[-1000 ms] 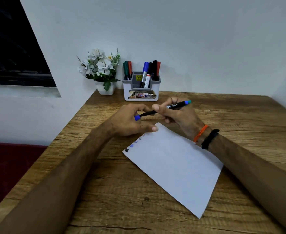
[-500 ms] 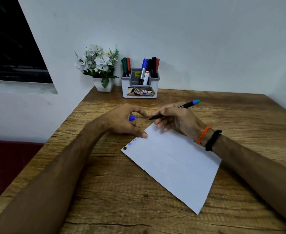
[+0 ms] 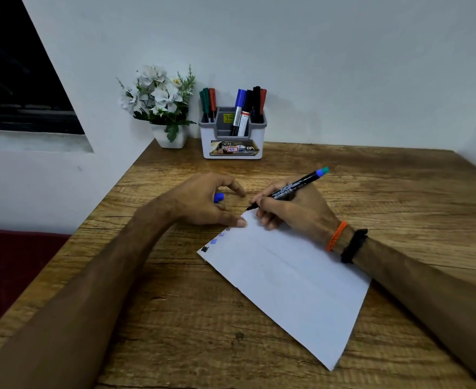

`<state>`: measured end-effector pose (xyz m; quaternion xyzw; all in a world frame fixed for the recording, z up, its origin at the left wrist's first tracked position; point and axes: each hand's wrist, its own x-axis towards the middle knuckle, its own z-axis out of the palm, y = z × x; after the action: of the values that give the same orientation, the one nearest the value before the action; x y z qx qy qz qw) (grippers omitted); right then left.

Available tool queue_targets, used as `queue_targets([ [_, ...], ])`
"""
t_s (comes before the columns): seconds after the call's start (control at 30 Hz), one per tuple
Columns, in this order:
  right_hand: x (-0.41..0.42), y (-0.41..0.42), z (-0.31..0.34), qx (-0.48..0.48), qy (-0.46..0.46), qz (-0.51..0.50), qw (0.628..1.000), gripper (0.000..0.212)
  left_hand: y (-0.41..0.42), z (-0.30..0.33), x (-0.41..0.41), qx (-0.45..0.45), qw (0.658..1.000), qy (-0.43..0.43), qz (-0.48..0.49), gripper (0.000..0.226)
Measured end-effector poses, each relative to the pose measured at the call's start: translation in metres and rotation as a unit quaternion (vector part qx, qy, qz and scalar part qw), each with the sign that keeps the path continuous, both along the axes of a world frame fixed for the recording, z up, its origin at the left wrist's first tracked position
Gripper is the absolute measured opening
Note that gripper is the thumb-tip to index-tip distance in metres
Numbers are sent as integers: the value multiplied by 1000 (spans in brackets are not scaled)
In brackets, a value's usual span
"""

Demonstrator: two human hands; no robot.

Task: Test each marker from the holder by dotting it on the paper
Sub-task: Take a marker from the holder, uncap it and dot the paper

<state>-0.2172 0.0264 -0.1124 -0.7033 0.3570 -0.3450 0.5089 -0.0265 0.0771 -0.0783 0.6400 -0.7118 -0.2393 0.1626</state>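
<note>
A white sheet of paper (image 3: pixel 293 282) lies tilted on the wooden table (image 3: pixel 175 318), with several colour dots along its upper left edge. My right hand (image 3: pixel 293 211) grips an uncapped black marker (image 3: pixel 293 188) with a blue end, its tip just above the paper's top corner. My left hand (image 3: pixel 203 203) curls around the blue cap (image 3: pixel 218 197), and its thumb presses on the paper's edge. The white and grey holder (image 3: pixel 232 136) stands at the back by the wall, holding several markers: green, red, blue and black.
A small white pot of white flowers (image 3: pixel 161 108) stands left of the holder in the corner. The table's left edge runs diagonally, with a dark red surface (image 3: pixel 12 265) below it. Walls close the back and right sides.
The two hands pulled apart and the cap came off into my left hand. My right hand tilted the marker down, bringing its tip to the paper's top corner.
</note>
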Motion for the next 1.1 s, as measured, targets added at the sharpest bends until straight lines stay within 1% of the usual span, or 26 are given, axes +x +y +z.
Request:
queue_targets([
  [0.23,-1,2,-1,-14,5,-7,1000,9,1,2,-3,1,1000,-1,-2,57],
  [0.47,-2,5,1,-25,19,-4,1000,9,0,2,-2,-17,1000,-9,-11,64],
  [0.6,-1,6,2,-29,26,-5,999,9,-1,1,-3,-11,1000,-11,-4,66],
  [0.77,0,7,1,-41,43,-9,998,8,-5,-3,1,-7,999,-40,1,70],
  [0.9,1,6,2,-30,24,-26,999,8,-5,-4,1,2,999,-40,3,70],
  [1.1,2,8,2,-37,35,-22,998,7,-5,-3,0,7,999,-43,2,72],
])
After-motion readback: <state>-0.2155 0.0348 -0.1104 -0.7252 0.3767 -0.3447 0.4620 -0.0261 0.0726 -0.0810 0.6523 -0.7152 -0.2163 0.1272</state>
